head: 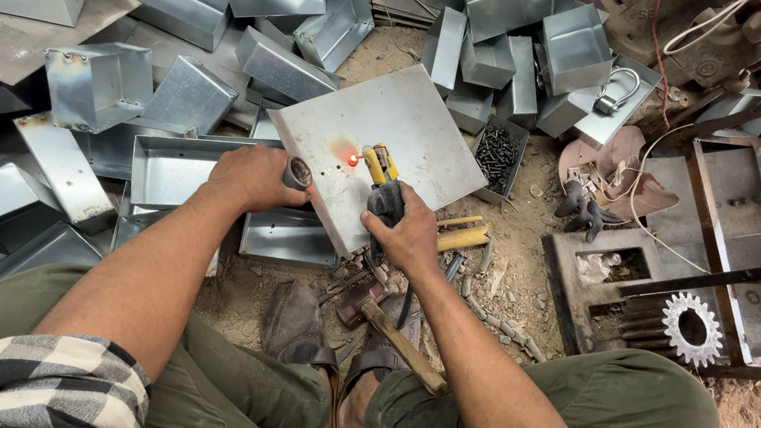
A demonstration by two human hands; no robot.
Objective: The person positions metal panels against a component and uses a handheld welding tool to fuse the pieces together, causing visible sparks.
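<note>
Now: right hand (413,237) clenched on yellow-jawed electrode holder (383,174), tip glowing red on tilted metal sheet (390,138). Left hand (254,179) grips small cylinder (297,173) against sheet edge. Hammer (399,340) near feet; metal boxes (97,82) around.

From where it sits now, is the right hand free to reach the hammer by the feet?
Probably not at once: the right hand is wrapped around the welding electrode holder. The hammer lies just below that wrist, uncovered, so the path itself looks free.
</note>
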